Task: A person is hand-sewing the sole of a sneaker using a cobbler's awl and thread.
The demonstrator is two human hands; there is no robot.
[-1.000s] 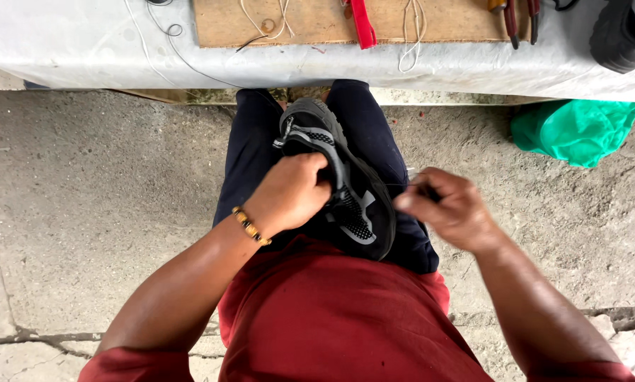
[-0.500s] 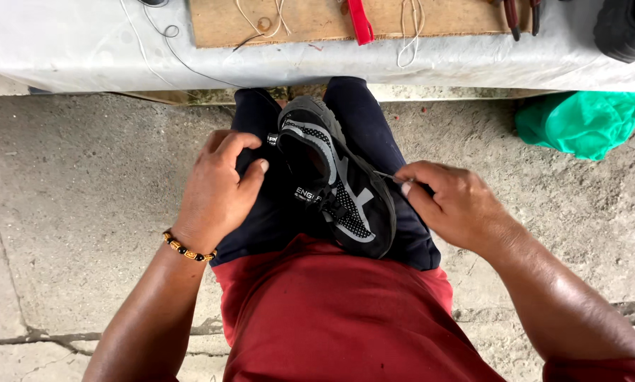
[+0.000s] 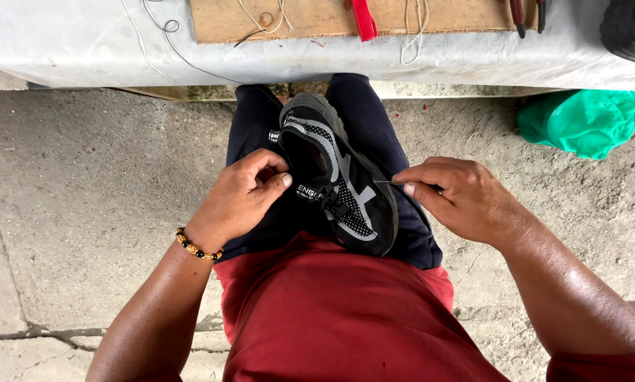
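From where I watch, the left hand has slid off the top of the shoe over the last second: it lay right across the upper, then moved out to the shoe's left side, and now it rests there with the thumb pressed to the collar edge, its grip steadying the shoe rather than closing around it. The right hand has pulled a little outward from the shoe's right flank, and a thin needle now shows between its pinched thumb and forefinger, the tip pointing at the sole edge; that grip is clenched on the needle. I judge this to be a stitch being drawn or set along the side seam, with the upper now uncovered so the work line can be seen. The shoe, black with grey stripes and a dotted toe, lies on the person's lap across the dark trousers, toe toward the body, heel toward the bench. It sits between the two hands, touching the left one and just beside the needle tip. A beaded bracelet circles the left wrist. On the bench I see a wooden board with loose thread and a red strap; a green bag lies on the concrete floor.
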